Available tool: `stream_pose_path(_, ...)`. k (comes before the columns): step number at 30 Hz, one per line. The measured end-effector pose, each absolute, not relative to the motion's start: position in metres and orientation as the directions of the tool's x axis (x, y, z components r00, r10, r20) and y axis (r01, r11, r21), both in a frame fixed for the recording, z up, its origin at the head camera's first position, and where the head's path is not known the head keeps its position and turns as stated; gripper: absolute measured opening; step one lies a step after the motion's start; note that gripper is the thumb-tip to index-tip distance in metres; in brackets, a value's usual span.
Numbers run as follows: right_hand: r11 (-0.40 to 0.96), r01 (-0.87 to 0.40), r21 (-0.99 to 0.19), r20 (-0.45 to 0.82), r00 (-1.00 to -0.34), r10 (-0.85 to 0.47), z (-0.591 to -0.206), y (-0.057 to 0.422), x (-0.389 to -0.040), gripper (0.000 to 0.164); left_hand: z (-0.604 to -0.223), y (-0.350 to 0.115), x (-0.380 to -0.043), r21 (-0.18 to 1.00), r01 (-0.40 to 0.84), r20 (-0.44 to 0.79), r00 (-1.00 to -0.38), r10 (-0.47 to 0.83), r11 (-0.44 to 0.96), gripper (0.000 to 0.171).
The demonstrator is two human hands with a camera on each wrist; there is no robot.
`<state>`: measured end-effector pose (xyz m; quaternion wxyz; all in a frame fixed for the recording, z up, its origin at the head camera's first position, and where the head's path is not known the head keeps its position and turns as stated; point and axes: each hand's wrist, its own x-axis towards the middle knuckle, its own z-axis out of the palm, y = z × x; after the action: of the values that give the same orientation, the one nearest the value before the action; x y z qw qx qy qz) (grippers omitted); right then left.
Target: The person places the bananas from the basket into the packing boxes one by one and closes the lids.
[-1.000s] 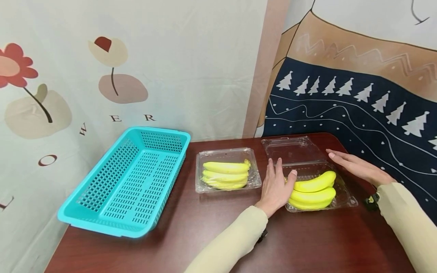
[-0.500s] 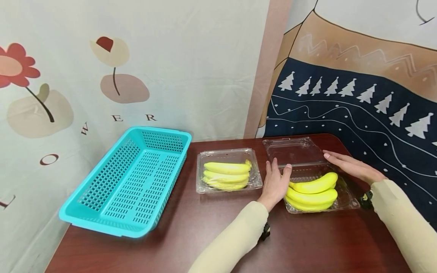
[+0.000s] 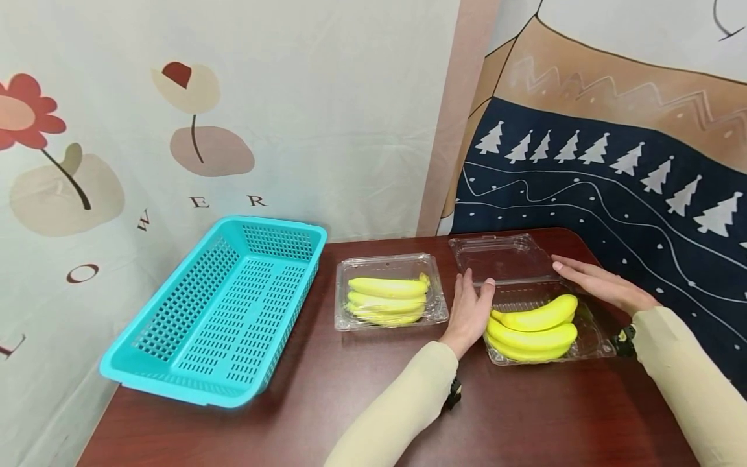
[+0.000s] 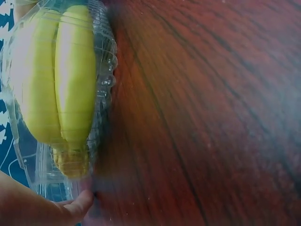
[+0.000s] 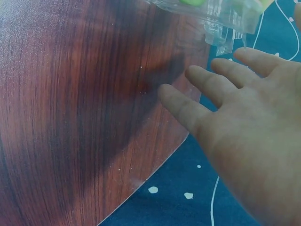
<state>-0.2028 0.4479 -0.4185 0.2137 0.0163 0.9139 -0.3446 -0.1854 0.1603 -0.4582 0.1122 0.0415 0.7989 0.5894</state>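
A bunch of yellow bananas lies in the base of a clear plastic clamshell box, whose lid is folded back flat behind it. My left hand is at the box's left side, fingers extended and thumb spread; in the left wrist view its fingers are near the box's end, and contact is unclear. On the other side, my right hand is held with straight fingers by the hinge corner. The right wrist view shows those fingers spread below the box edge.
Left of my left hand stands a second clear clamshell box, closed over several bananas. A turquoise perforated basket is on the left of the dark red table. Printed cloth hangs behind, close to the table's back edge.
My left hand has drawn slightly left, uncovering the bananas' stem end. My right hand has shifted a little left toward the box. The box and bananas look nearly unmoved.
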Motion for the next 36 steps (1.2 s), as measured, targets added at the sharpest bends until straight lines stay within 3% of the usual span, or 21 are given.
stream_pose_path(16, 0.726, 0.128, -0.676, -0.353, -0.92, -0.167, -0.42, 0.449, -0.202, 0.082, -0.457, 0.161, -0.185, 0.948, -0.053, -0.121, -0.972, 0.202, 0.313, 0.075)
stream_pose_path(36, 0.65, -0.003, -0.76, -0.184, -0.958, -0.22, -0.388, 0.463, -0.189, 0.069, -0.438, 0.161, -0.179, 0.964, 0.064, 0.016, -0.983, 0.184, 0.258, 0.075)
